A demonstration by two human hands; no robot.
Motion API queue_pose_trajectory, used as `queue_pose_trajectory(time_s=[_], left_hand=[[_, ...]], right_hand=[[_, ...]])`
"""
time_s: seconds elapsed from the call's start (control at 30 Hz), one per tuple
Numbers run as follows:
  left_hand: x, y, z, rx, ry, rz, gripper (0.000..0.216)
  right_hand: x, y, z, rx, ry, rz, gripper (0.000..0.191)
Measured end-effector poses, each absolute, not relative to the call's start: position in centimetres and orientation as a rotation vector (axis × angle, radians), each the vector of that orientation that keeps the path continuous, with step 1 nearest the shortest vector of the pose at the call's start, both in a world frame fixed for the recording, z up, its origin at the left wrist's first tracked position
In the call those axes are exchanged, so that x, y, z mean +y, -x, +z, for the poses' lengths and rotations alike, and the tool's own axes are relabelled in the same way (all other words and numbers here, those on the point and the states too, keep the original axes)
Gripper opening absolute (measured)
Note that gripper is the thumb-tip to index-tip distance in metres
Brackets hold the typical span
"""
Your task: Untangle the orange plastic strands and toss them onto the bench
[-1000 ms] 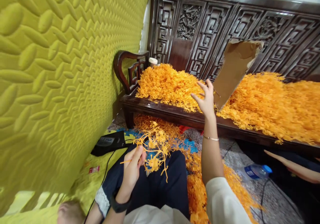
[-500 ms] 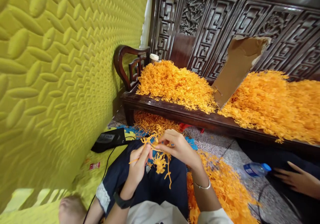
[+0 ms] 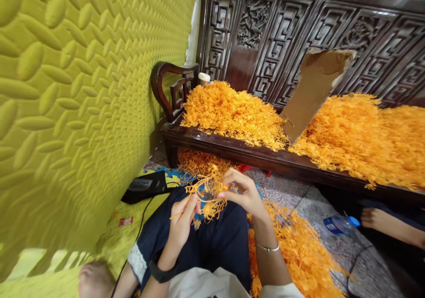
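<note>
My left hand (image 3: 182,218) is closed in a pinch on the stem of a thin, branching orange plastic sprue (image 3: 201,185), held above my lap. One end of the stem sticks out to the left of the fingers. My right hand (image 3: 245,192) is to its right, thumb and fingertips pinching a small orange plastic piece (image 3: 222,188) at the sprue's side. Whether that piece is still joined to the sprue cannot be made out. More small orange pieces hang from the sprue just below, between the two hands.
Heaps of orange pieces (image 3: 232,107) lie on a dark carved bench (image 3: 212,139), with a cardboard sheet (image 3: 314,90) leaning between them. Another pile (image 3: 295,249) spreads on the floor at right, beside a water bottle (image 3: 340,225) and another person's hand (image 3: 375,218). A black device (image 3: 144,186) sits left.
My right hand has shifted slightly right, away from my left hand, with its fingertips on a small orange piece. The other person's hand at right has changed position.
</note>
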State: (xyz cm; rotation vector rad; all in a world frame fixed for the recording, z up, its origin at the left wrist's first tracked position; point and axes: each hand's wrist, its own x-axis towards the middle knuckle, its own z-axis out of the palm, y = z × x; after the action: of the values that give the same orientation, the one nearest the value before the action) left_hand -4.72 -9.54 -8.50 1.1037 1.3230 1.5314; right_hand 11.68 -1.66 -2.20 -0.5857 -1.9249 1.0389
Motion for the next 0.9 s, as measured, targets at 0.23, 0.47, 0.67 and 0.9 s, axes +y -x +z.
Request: queue_pose_trajectory(time_s=[0.23,0.47,0.67,0.9], left_hand=[[-9.8,2.9,-7.7,1.274,-1.238,1.401,0.052],[-10.7,0.8,-8.1,1.156,-1.406,1.336,0.044],[-10.6,0.0,-7.2,1.068,-1.532,1.268,0.039],[-11.1,-0.9,-7.0,0.994,-1.538,1.169,0.039]], right_hand=[[-1.7,-11.7,-3.2,-1.249,0.616,1.181,0.015],[-2.2,-12.3,-3.2,-0.834,0.794,1.237,0.022],[-2.5,-12.5,-3.7,-0.537,0.796,1.125,0.033],[-3.0,-14.4,-3.2,-0.453,0.636,1.190,0.035]])
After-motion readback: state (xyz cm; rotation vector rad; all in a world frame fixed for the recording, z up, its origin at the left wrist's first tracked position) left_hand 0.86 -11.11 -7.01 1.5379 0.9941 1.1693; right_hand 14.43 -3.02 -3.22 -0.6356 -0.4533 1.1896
